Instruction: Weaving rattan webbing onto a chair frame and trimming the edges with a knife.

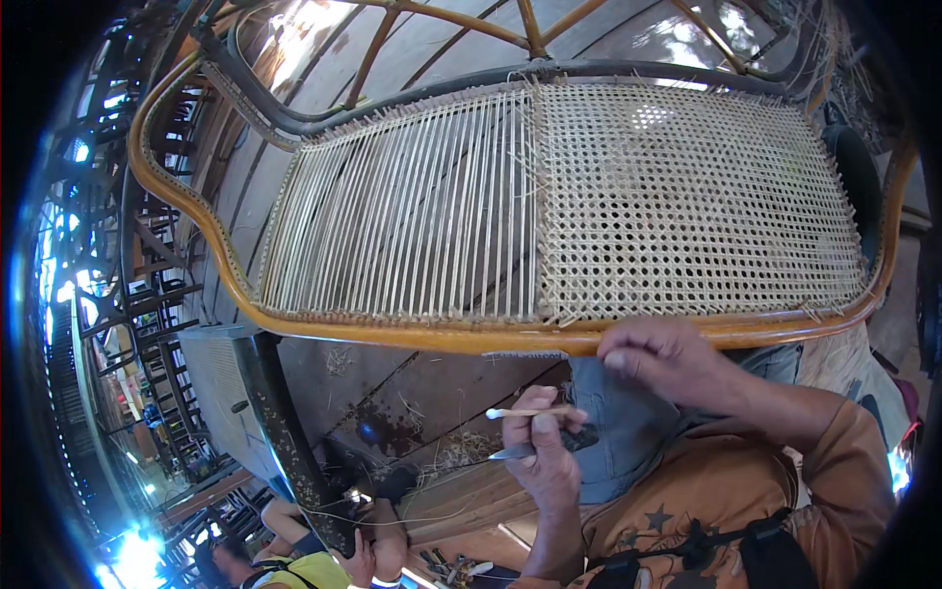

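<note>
Cane panel [687,211], R half woven, L half strung one way, fills wood frame [422,337]. R hand [675,363], curled, is at frame's near edge; can't tell if its grip holds anything. L hand [549,461] clasps white-tipped stick [512,413] & blade [510,453]. Co-worker [316,571] in yellow, lower L.

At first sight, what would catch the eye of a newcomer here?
Probably the cane panel in the curved brown frame, at upper centre: dense mesh on the right, parallel strands on the left. Below it, the left hand holds a white-tipped stick and a pointed blade; the right hand is by the frame.
</note>
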`<state>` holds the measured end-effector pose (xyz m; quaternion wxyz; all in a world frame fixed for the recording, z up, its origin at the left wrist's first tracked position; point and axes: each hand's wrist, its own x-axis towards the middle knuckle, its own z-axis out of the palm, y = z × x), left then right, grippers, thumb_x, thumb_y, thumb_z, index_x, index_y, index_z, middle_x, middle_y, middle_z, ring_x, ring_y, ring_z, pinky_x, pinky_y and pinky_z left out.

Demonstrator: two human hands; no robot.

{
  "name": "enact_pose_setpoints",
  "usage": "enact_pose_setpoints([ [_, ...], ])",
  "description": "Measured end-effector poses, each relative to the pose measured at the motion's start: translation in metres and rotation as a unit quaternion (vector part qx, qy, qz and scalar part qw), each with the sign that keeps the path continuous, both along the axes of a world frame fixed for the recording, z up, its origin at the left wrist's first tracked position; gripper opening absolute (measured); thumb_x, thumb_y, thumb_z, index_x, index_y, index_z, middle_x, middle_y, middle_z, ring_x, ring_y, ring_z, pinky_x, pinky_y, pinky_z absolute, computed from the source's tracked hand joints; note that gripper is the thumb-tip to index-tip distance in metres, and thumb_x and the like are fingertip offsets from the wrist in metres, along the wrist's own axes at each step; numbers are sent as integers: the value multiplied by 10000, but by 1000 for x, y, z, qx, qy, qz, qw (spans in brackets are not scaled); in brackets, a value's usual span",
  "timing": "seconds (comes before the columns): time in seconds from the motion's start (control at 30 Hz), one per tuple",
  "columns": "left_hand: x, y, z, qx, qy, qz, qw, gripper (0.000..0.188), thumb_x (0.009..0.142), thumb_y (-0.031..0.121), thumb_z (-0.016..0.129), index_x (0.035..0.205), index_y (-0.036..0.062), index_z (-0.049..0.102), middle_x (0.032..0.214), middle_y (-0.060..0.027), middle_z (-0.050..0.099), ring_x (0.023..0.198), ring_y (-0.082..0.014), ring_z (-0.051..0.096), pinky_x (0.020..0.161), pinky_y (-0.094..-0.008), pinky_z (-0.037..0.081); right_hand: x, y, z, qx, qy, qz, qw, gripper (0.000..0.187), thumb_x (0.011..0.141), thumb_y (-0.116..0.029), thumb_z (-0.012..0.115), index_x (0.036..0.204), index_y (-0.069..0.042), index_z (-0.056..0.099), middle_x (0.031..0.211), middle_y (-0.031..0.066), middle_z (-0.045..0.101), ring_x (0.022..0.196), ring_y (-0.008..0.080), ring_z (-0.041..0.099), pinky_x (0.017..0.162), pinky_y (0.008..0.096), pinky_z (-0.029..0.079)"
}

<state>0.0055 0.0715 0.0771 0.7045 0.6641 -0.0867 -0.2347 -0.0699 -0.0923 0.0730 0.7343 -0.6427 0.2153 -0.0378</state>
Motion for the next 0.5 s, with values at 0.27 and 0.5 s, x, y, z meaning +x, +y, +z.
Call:
enact_pose_setpoints([
  [0.27, 15, -1, -2, 80, 57, -20, 995, 200, 942, 193, 526, 1000, 7, 480, 711, -80, 573, 566, -117, 533, 518, -221, 445, 57, -37, -23, -378, -28, 50, 924, 111, 809, -80, 612, 920, -74, 615, 844, 70, 609, 811, 267, 588, 687, 346, 498],
  [0.5, 14, -5, -4, 72, 102, -47, 991, 157, 945, 132, 524, 1008, -6, 481, 695, -36, 540, 625, -72, 504, 580, -203, 435, 62, -19, -28, -450, -24, 60, 891, 93, 772, -173, 615, 856, -139, 638, 827, 31, 586, 840, 228, 546, 728, 368, 445],
])
